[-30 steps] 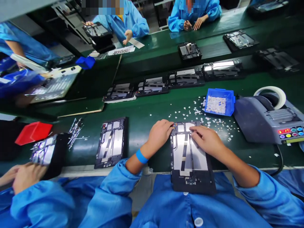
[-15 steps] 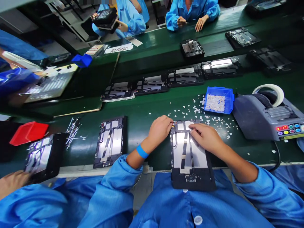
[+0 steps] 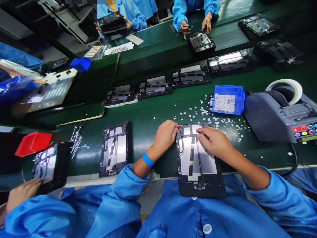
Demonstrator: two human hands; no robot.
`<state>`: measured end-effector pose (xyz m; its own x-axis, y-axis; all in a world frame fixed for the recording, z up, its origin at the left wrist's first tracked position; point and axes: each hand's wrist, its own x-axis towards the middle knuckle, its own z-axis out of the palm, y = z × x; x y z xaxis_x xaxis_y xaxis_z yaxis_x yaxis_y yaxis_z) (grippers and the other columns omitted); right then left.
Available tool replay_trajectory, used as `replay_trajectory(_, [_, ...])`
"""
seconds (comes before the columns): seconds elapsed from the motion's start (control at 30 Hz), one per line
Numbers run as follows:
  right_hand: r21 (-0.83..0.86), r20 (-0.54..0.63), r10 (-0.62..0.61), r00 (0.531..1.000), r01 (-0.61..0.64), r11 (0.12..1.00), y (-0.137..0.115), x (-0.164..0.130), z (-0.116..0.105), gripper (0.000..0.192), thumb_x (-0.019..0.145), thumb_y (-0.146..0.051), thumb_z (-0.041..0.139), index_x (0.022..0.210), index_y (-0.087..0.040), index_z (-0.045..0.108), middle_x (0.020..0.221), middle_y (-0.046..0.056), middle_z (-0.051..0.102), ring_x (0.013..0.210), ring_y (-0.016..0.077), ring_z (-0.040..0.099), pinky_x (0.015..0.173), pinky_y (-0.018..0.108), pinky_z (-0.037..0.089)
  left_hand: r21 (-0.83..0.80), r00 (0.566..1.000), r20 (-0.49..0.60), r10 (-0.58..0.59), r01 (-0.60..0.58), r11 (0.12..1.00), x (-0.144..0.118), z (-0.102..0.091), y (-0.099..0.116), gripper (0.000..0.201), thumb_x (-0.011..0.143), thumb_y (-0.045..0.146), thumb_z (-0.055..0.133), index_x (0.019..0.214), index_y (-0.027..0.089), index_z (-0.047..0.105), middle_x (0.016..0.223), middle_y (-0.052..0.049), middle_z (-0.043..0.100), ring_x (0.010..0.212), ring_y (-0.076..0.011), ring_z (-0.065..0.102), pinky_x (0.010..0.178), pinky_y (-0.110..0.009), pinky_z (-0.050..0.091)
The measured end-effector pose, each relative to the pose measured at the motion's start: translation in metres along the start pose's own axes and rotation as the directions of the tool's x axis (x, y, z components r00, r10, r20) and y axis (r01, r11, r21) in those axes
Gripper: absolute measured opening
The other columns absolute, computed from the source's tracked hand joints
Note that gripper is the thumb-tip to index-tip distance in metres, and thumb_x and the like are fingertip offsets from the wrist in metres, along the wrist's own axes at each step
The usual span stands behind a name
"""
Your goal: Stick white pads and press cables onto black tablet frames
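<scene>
Head: left hand (image 3: 165,135) and right hand (image 3: 216,140) on tablet (image 3: 197,160) (grips unclear), coworker's hand (image 3: 207,22) now at farther tablet (image 3: 201,42)

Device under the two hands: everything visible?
The device is a flat, rectangular black slab with its insides showing: silvery, metal-looking panels, dark strips running lengthwise, and a black near end bearing small parts. It lies on the green table, reaching past the front edge. The left hand is at its far left corner; the right hand touches a pale panel.
</scene>
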<state>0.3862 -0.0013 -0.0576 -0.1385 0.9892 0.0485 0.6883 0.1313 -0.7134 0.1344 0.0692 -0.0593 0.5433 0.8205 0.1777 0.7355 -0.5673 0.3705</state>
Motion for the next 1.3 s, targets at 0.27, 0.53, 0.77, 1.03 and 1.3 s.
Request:
replay_trajectory(0.27, [0.008,0.014,0.007,1.0,-0.008,1.0,0.0,0.001,0.0,0.036,0.099,-0.029,0.05,0.118,-0.02,0.079,0.109,0.01,0.079,0.1,0.0263,0.072,0.088,0.039,0.054,-0.122,0.998,-0.025,-0.063,0.06,0.991,-0.006,0.001,-0.004,0.012,0.101,0.016,0.051,0.099,0.021,0.062,0.103,-0.007,0.067,0.1,-0.0216,0.063,0.089,-0.035,0.052])
replay_trajectory(0.53, [-0.051,0.08,-0.019,0.997,0.023,0.998,-0.007,0.026,0.0,0.034,0.098,-0.025,0.053,0.12,-0.022,0.079,0.116,0.012,0.078,0.103,0.0293,0.073,0.092,0.044,0.055,-0.053,1.0,0.009,-0.001,0.001,0.999,-0.003,-0.002,-0.001,0.022,0.102,0.02,0.054,0.115,0.021,0.072,0.101,-0.008,0.068,0.099,-0.0236,0.064,0.088,-0.038,0.053])
replay_trajectory(0.77, [0.127,0.143,-0.027,0.989,0.009,0.992,-0.031,0.048,0.016,0.031,0.097,-0.018,0.055,0.118,-0.026,0.078,0.111,0.003,0.081,0.098,0.0217,0.074,0.085,0.032,0.052,-0.406,0.978,-0.167,-0.129,0.051,0.912,-0.012,0.008,0.004,0.018,0.097,0.015,0.058,0.098,0.023,0.073,0.1,-0.005,0.073,0.098,-0.0195,0.068,0.089,-0.035,0.056])
replay_trajectory(1.03, [0.256,0.073,0.049,0.996,-0.067,0.964,-0.043,0.047,0.033,0.013,0.087,-0.016,0.062,0.089,-0.023,0.072,0.083,-0.001,0.077,0.074,0.0162,0.07,0.068,0.025,0.046,-0.799,0.892,-0.06,-0.447,0.226,0.558,-0.026,0.017,0.028,0.021,0.093,0.021,0.065,0.113,0.021,0.071,0.106,-0.007,0.076,0.096,-0.0189,0.072,0.087,-0.033,0.057])
replay_trajectory(1.3, [0.194,0.048,0.016,0.999,-0.025,0.981,-0.043,0.042,0.031,0.013,0.089,-0.017,0.062,0.093,-0.023,0.072,0.088,0.001,0.079,0.082,0.0185,0.073,0.075,0.028,0.05,-0.904,0.849,0.029,-0.528,0.248,0.349,-0.027,0.015,0.033,0.026,0.084,0.022,0.072,0.109,0.019,0.064,0.101,-0.006,0.073,0.094,-0.0164,0.071,0.087,-0.032,0.057])
